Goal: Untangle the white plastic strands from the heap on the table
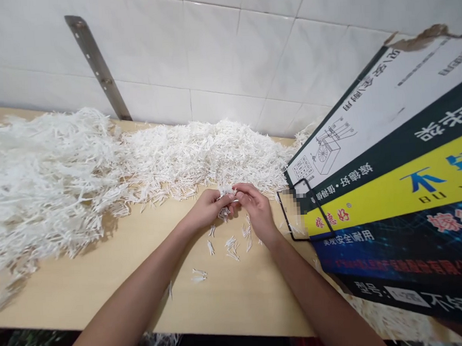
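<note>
Right now, your left hand (208,209) is clamped on one cluster of white pieces (224,190), above the table's middle; your right hand (257,208) pinches its right edge. Just nearer lie several loose pieces (231,245), too tangled to count. Beyond are two white heaps, a larger one at left (41,178) and a lower one at far centre (210,153). One black frame (285,216) and one printed box (386,185) stand right. The pale wooden table (257,300) meets a tiled wall (225,54), with one metal strip (99,69) far left.

The hands (207,209) are bare, as are the slim forearms (140,286) tapering toward the wrists (272,238).
</note>
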### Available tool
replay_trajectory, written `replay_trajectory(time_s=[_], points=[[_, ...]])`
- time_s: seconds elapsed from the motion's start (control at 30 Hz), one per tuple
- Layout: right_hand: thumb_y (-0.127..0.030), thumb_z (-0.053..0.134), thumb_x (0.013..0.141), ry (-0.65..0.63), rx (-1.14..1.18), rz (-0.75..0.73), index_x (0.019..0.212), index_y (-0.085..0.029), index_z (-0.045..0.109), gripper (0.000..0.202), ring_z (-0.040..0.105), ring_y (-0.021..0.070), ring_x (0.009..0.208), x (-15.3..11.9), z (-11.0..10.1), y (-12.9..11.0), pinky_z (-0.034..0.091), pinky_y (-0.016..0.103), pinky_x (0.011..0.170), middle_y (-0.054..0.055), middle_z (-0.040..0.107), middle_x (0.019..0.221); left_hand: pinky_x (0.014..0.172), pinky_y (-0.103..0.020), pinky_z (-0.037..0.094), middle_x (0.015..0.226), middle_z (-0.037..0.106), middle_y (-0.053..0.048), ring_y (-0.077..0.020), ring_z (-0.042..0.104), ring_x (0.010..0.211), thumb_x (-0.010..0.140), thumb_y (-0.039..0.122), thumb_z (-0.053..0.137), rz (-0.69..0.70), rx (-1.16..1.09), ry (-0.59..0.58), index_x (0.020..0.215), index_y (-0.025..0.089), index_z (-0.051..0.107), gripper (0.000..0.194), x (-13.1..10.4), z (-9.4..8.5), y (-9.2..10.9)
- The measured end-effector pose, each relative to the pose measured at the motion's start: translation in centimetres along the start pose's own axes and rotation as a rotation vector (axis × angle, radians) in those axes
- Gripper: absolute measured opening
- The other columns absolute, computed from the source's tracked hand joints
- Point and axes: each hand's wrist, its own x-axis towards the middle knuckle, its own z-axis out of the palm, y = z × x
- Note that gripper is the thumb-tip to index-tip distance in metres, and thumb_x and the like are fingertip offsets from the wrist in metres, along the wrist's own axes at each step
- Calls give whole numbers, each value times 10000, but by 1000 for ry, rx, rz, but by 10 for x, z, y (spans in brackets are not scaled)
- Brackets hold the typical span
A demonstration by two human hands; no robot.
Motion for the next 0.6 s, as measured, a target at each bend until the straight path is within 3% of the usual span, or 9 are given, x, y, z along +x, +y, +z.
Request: replay_trajectory(time_s=[0.17, 0.3, 0.4, 0.5, 0.6], points=[[-367, 800, 808, -23, 77, 53, 773, -206, 737, 177, 619, 154, 642, -2, 3, -2, 521, 312, 606, 26, 660, 829, 570, -259, 408, 607, 664, -77, -143, 551, 550, 908, 616, 607, 28, 159, 25, 619, 147, 704, 560, 1, 0, -4], [-360, 825, 765, 25, 157, 129, 714, -192, 703, 214, 616, 167, 582, -3, 5, 0, 519, 314, 555, 12, 634, 688, 549, -254, 381, 603, 673, -76, -135, 541, 536, 930, 554, 604, 34, 243, 11, 650, 142, 756, 521, -1, 2, -5], [-416, 827, 752, 84, 260, 191, 722, -192, 645, 290, 641, 177, 582, 2, 0, 4, 556, 328, 556, 23, 656, 712, 559, -268, 422, 619, 688, -97, -155, 581, 550, 900, 541, 644, -15, 127, 36, 631, 137, 747, 496, -2, 1, -4], [-471, 803, 772, 205, 370, 168, 776, -201, 581, 349, 655, 147, 571, 7, -10, 5, 608, 343, 608, 23, 681, 835, 613, -297, 483, 676, 718, -123, -186, 635, 600, 893, 531, 653, -18, 17, 146, 654, 130, 739, 475, -3, -2, -2], [-462, 739, 847, 222, 254, 103, 934, -223, 630, 276, 623, 119, 517, 6, -14, 1, 590, 306, 567, -1, 676, 817, 601, -297, 469, 634, 697, -116, -179, 612, 577, 904, 519, 643, -19, 88, 175, 629, 125, 731, 488, -3, -2, 0]])
